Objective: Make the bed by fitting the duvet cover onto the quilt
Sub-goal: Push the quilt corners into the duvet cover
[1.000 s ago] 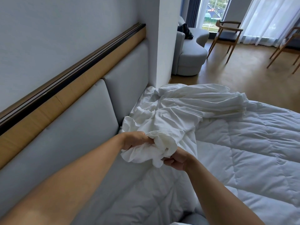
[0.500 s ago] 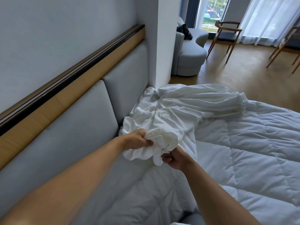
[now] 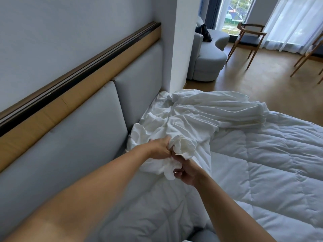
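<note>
The duvet cover (image 3: 201, 119), white and crumpled, lies bunched at the head edge of the bed, on top of the quilt (image 3: 271, 163) and against the headboard (image 3: 87, 137). The quilt is spread flat over the bed. The left hand (image 3: 160, 148) grips a gathered fold of the cover, fingers curled tight into the cloth. The right hand (image 3: 186, 172) pinches the bunch from just below, fingers curled. Both forearms reach forward, bare, hands nearly touching. A grey sofa (image 3: 206, 58) and a wooden chair (image 3: 248, 39) stand beyond the bed's far corner.
</note>
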Demonstrator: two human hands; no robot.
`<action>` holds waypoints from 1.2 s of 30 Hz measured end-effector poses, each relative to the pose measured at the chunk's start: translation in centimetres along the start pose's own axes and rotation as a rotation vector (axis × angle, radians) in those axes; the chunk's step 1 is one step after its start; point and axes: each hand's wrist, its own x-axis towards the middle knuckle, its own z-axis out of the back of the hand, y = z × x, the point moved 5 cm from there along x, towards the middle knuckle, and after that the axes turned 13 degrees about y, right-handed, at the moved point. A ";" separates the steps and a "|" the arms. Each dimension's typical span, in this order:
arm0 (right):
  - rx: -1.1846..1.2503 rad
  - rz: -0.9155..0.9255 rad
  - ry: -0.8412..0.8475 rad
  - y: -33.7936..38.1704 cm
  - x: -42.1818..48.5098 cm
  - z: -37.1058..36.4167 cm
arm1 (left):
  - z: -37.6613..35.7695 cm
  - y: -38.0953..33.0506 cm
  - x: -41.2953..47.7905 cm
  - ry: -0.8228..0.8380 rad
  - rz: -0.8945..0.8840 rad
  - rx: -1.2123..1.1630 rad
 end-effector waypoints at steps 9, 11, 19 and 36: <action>0.693 0.179 -0.101 2.1 0.6 1.8 | -12.3 9.1 -0.3 -0.527 0.338 -1.042; 0.730 0.123 -0.127 1.9 0.5 1.7 | -15.1 8.8 1.4 -0.321 0.248 -1.514; 0.545 0.073 -0.258 1.5 0.6 2.4 | -9.6 10.5 8.4 -0.378 -0.116 -2.428; 0.022 0.051 -0.445 1.8 2.4 2.7 | -12.4 9.1 -2.0 -0.830 -0.229 -1.181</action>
